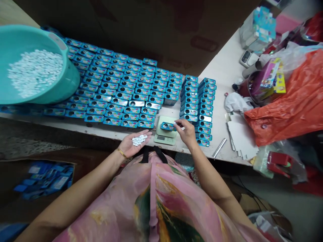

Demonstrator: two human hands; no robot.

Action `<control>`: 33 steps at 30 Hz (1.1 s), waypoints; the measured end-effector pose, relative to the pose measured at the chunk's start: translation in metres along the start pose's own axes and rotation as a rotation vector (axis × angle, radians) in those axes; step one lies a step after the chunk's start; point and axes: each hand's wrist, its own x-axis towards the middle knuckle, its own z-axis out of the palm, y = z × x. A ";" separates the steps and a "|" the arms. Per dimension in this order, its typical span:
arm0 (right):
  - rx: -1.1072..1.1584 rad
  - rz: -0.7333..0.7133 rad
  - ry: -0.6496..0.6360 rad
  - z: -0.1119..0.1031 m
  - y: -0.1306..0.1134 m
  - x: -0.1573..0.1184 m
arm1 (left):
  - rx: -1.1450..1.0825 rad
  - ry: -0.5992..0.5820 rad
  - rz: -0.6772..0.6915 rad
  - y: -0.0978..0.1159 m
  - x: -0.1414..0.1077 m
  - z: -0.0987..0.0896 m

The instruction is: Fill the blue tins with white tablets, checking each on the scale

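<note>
Keep the left hand (pixel 128 145) open, palm up and level beneath the white pieces (pixel 139 139); work lightly with the right hand (pixel 187 131), fingers bent at the end of the blue tin (pixel 166 126), grip impossible to tell, without pressing on the pale green scale (pixel 166 133) underneath.

Left hand (pixel 128 144), palm up, bears white pellets (pixel 139 139); right hand (pixel 187 131) is at blue tin (pixel 167 126) on scale (pixel 165 139), near edge of tabletop (pixel 219 122); turquoise basin (pixel 72 79) stands toward left end.
</note>
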 end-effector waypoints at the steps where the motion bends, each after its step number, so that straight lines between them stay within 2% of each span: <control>1: 0.007 0.021 0.032 -0.005 0.001 -0.001 | -0.013 0.022 0.015 0.000 -0.003 -0.005; 4: 0.004 0.074 0.095 -0.017 0.002 -0.003 | -0.052 0.089 0.043 0.000 -0.013 -0.014; 8: -0.006 0.078 0.097 -0.020 0.001 -0.009 | -0.100 0.146 0.051 -0.002 -0.024 -0.019; 12: -0.023 0.057 0.036 -0.009 0.000 -0.014 | -0.115 0.151 0.053 -0.005 -0.028 -0.023; 18: -0.115 -0.086 -0.075 0.014 -0.003 -0.008 | -0.128 0.135 0.035 -0.011 -0.028 -0.028; 23: -0.138 -0.104 -0.090 0.018 -0.005 0.001 | -0.140 0.143 0.028 -0.010 -0.029 -0.029; 27: -0.097 -0.109 -0.143 0.023 -0.021 0.000 | -0.139 0.134 0.029 -0.010 -0.024 -0.022; 30: -0.091 -0.224 -0.273 0.029 -0.038 -0.001 | -0.129 0.071 -0.024 -0.012 -0.013 -0.010; 33: -0.292 -0.228 -0.310 0.031 -0.039 -0.004 | -0.135 0.041 -0.086 -0.013 0.000 0.004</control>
